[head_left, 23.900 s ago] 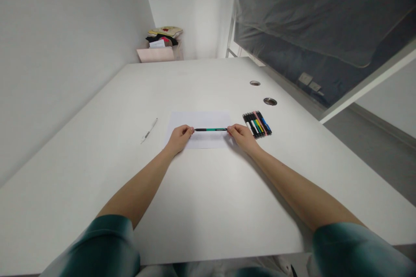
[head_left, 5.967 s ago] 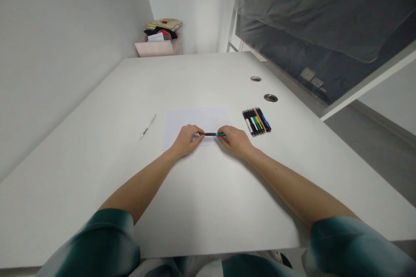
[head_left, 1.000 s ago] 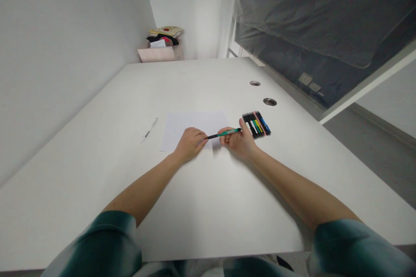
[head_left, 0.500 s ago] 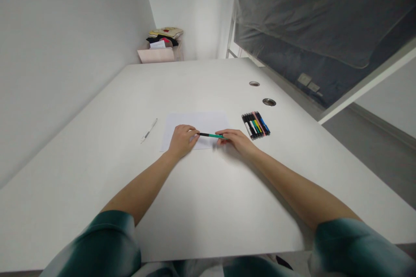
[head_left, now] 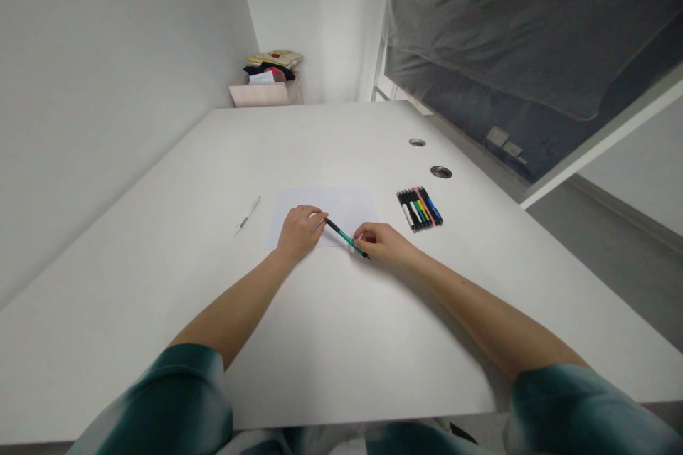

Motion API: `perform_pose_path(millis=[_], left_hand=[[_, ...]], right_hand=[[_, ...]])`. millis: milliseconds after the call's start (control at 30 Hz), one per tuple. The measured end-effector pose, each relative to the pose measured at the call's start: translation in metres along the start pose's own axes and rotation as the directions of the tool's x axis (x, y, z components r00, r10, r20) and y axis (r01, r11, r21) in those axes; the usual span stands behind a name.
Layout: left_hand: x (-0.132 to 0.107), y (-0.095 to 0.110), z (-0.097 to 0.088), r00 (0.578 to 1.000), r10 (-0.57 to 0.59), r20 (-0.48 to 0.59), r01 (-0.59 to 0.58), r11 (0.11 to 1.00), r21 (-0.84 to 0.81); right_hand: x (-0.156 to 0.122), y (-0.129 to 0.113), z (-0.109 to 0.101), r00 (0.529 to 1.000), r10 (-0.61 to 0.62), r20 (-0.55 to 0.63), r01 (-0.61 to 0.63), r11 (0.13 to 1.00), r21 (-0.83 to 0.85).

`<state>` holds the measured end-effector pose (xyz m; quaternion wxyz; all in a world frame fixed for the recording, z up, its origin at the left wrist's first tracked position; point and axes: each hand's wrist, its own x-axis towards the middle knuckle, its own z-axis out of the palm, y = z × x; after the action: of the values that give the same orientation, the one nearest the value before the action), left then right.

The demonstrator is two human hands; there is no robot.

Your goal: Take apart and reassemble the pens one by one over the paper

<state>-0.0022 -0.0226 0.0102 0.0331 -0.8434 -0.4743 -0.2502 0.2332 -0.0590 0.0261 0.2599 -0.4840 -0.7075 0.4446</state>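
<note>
A pen (head_left: 344,235) with a black end and a green body slants down to the right between my hands. My left hand (head_left: 299,232) pinches its upper black end with thumb and fingers, resting over the left part of a white sheet of paper (head_left: 334,200). Near the lower end, the curled fingers of my right hand (head_left: 385,242) touch the green body, just past the sheet's lower right corner. The pen's tip sticks out below the right fingertips.
On the white table (head_left: 320,341), a white pen (head_left: 247,216) lies left of the paper. A row of several coloured pens (head_left: 419,209) lies to the right. Two round metal desk fittings (head_left: 441,172) sit near the right edge. A pink box (head_left: 259,94) with cloth items stands beyond the far edge.
The pen has swung from nearly level to a slant, its green end dropping toward me. My right hand has moved slightly nearer to me, while my left hand stays in place.
</note>
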Motion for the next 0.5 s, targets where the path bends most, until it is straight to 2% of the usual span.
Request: perform_pose_path(millis=[133,233,333,433,500], left_hand=[[-0.001,0.001,-0.001,1.0,-0.002,-0.004,0.002,1.0,0.007],[-0.001,0.001,0.0,0.998,-0.057,0.012,0.056,0.998,0.04],[-0.003,-0.001,0.004,0.987,-0.143,0.067,0.135,0.985,0.111],[-0.005,-0.004,0.007,0.976,-0.182,0.118,0.164,0.976,0.146],[-0.005,-0.005,0.008,0.974,-0.184,0.129,0.165,0.975,0.148]], right_hand=[[0.0,0.0,0.001,1.0,-0.005,0.024,0.006,0.999,-0.034],[0.0,-0.002,-0.001,0.999,-0.028,-0.029,0.025,0.993,-0.118],[0.001,-0.002,-0.01,0.982,-0.021,-0.189,-0.04,0.949,-0.313],[0.003,0.003,-0.026,0.917,-0.021,-0.399,-0.212,0.821,-0.53],[0.004,0.007,-0.037,0.879,0.008,-0.476,-0.33,0.732,-0.596]])
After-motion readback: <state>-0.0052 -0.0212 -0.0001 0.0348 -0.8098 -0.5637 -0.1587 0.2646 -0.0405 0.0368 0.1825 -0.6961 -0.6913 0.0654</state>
